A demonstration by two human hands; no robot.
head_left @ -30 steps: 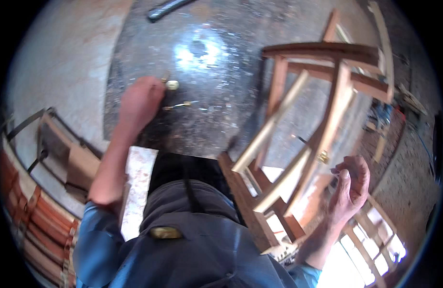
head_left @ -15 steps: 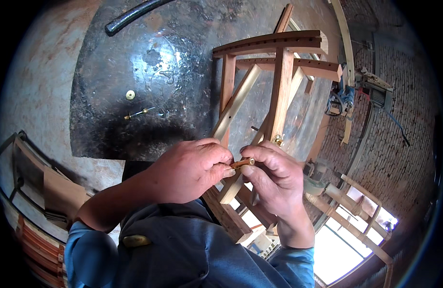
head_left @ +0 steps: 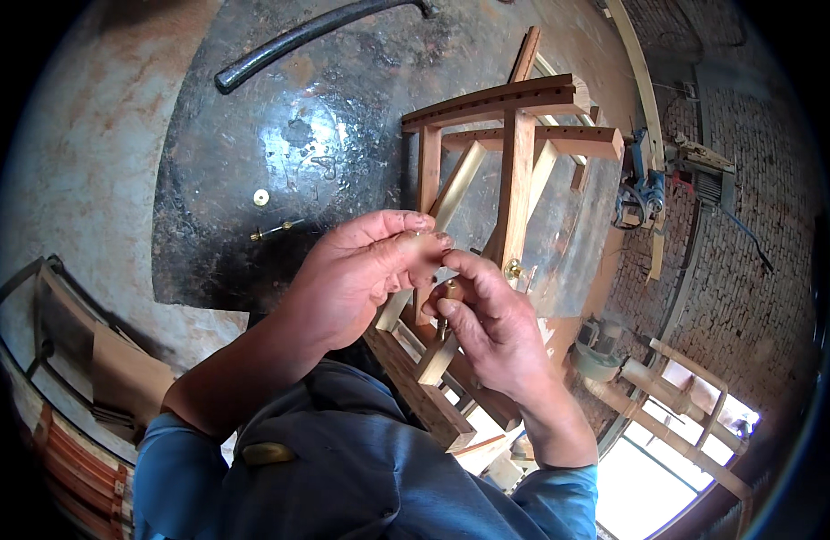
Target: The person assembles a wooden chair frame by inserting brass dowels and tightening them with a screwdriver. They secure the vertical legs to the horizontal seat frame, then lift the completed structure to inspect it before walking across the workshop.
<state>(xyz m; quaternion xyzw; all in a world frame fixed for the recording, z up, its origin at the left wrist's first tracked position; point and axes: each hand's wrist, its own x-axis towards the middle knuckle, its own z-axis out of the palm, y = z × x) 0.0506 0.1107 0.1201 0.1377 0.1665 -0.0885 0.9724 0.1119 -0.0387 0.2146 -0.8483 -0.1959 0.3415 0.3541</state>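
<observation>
My right hand pinches a brass, tube-like fitting between thumb and fingers, its narrower end pointing down. Close by on the left, my left hand has its thumb and fingertips pressed together, slightly smeared by motion; what they hold, if anything, I cannot make out. Both hands are in front of a wooden frame with drilled curved rails. A small brass piece sits on this frame beside my right hand. On the dark worktop lie a round brass washer and a thin bolt with brass parts.
Across the worktop's far side lies a long black bar with a short bent end. A blue power tool is by the brick wall at right. Slatted wooden pieces stand at lower left.
My left hand has come off the brass fitting and moved up, its fingertips now together above it. The fitting stays in my right hand, turned downward. The view has shifted slightly.
</observation>
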